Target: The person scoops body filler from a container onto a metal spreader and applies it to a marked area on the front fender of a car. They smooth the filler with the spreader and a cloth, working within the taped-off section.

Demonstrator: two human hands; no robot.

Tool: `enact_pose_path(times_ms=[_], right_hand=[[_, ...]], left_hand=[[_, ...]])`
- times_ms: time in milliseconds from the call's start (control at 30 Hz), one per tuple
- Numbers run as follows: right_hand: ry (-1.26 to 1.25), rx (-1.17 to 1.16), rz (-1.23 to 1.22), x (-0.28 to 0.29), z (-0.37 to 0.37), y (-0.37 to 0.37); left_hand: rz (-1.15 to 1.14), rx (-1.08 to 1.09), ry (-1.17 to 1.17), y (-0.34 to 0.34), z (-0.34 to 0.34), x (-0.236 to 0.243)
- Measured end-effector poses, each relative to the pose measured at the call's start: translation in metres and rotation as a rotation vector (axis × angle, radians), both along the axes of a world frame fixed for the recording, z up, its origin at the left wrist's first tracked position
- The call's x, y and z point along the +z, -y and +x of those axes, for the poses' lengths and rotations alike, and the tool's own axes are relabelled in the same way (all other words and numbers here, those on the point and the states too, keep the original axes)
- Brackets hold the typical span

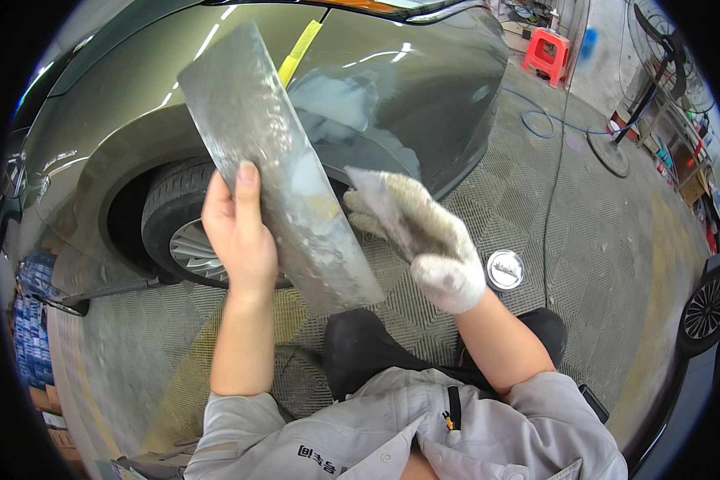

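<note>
My left hand (244, 232), bare, grips a long grey metal plate (272, 144) by its left edge, thumb on top. Pale smears and a yellowish patch mark its scuffed surface. In a stained white knit glove, my right hand (448, 264) closes around a flat, thin putty scraper (382, 204) just right of the plate; a narrow gap shows between them. Beyond both hands is an olive-grey car fender and bumper (440, 72). A pale, dull filler patch (336, 100) lies on it, beside a strip of yellow tape (298, 54).
The car's front wheel (186, 232) stands behind my left hand. On the grated floor (608, 264) lies a round silver-white lid (505, 270). A blue hose (544, 128) and dark cable run further right. A red stool (546, 54) stands at the back, another car's wheel (706, 308) far right.
</note>
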State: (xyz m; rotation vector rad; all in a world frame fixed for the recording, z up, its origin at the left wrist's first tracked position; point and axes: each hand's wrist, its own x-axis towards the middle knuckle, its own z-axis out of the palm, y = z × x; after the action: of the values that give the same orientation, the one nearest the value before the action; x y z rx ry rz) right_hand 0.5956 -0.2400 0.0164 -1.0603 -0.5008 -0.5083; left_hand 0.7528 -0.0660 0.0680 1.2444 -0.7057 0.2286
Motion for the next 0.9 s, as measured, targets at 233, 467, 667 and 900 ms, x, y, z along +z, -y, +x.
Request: enact_pose_path(times_ms=[233, 467, 667, 900], right_hand=[[0.048, -0.307, -0.629, -0.019, 0.011, 0.001], [-0.128, -0.751, -0.935, -0.008, 0.026, 0.038], [-0.55, -1.146, -0.816, 0.031, 0.069, 0.056], [-0.549, -1.034, -0.925, 0.025, 0.065, 0.005]], left_hand=[[-0.155, 0.125, -0.04, -0.006, -0.01, -0.02], [-0.144, 0.3, 0.056, -0.049, -0.005, -0.026], [-0.115, 0.266, -0.204, -0.074, -0.037, -0.073], [-0.079, 0.168, -0.253, -0.095, -0.052, -0.09]])
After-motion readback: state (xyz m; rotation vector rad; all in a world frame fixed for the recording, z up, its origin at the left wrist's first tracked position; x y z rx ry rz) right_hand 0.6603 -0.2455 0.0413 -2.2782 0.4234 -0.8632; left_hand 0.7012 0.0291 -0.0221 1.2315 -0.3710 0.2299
